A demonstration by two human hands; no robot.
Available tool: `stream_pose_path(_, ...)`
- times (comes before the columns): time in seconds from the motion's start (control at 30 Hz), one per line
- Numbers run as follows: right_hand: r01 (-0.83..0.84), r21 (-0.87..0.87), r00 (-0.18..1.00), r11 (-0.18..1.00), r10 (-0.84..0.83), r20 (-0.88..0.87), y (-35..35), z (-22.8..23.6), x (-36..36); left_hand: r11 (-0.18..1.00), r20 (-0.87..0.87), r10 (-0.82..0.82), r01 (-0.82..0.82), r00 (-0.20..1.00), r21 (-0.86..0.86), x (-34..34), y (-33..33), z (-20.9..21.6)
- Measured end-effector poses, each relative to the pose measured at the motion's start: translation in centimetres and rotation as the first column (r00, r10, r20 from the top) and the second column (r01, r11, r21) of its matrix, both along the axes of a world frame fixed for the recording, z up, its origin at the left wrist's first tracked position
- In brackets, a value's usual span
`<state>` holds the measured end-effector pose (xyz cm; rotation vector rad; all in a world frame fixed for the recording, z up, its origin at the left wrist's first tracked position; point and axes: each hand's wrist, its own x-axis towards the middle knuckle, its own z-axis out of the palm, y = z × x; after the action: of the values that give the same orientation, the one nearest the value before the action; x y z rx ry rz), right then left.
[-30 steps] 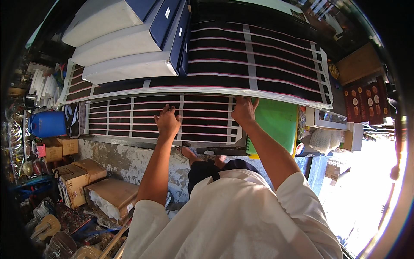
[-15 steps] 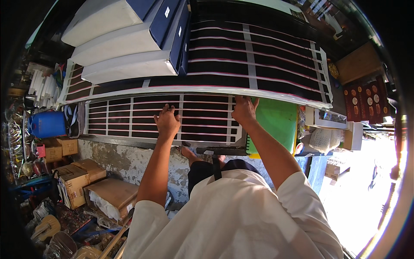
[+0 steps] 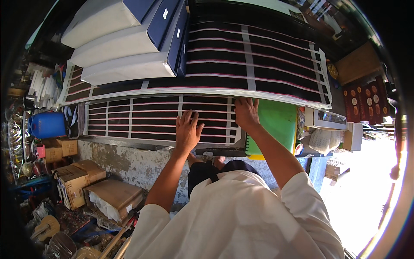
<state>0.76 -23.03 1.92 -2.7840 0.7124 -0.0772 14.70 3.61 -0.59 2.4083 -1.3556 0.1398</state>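
A long dark sheet with pale stripes [image 3: 151,111] lies along the near ledge. My left hand [image 3: 188,127] rests on it right of its middle, fingers spread and flat. At the sheet's right end is my right hand [image 3: 247,113], fingers stretched forward; its fingertips reach the edge of the stack behind. Beside that hand lies a green spiral-bound book [image 3: 276,123] with yellow showing beneath. Behind, a thick stack of similar striped sheets [image 3: 284,62] spans the table. Several white-and-blue boxes [image 3: 125,67] are piled on its left part.
A blue container [image 3: 48,125] stands at the left end. Cardboard boxes [image 3: 114,194] and wrapped goods sit low on the left, by a peeling wall [image 3: 116,156]. On the right are a white box [image 3: 326,118] and dark red printed cards [image 3: 365,101].
My left hand has slid to the right along the striped sheet, and its fingers have flattened out. My right hand has stayed at the sheet's right end, shifting only slightly.
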Motion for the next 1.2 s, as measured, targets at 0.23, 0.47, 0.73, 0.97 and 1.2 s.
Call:
stream_pose_path(0.23,-0.043,-0.012,0.991,0.999,0.044,0.125,-0.4,-0.3,-0.9,1.0,0.013,0.021,-0.021,1.0,-0.009,-0.4,-0.9,-0.4)
stream_pose_path(0.47,-0.065,-0.027,0.982,0.998,0.069,0.178,-0.7,-1.3,-1.1,0.999,-0.015,0.037,-0.037,0.999,0.016,-0.2,-1.4,-0.4)
stream_pose_path(0.73,-0.08,0.002,0.983,0.997,0.079,0.168,-0.8,-1.0,-1.3,0.998,-0.064,-0.015,0.019,0.998,0.06,-0.1,-1.9,-0.5)
stream_pose_path(0.97,-0.064,0.028,0.988,0.998,0.059,0.143,-0.6,-0.6,-1.1,0.992,-0.125,-0.089,0.099,0.988,0.076,-1.1,-5.0,0.3)
stream_pose_path(1.2,-0.054,0.028,0.986,0.998,0.049,0.157,-0.6,-0.5,-1.1,0.976,-0.132,-0.192,0.203,0.972,0.076,-3.3,-8.6,0.6)
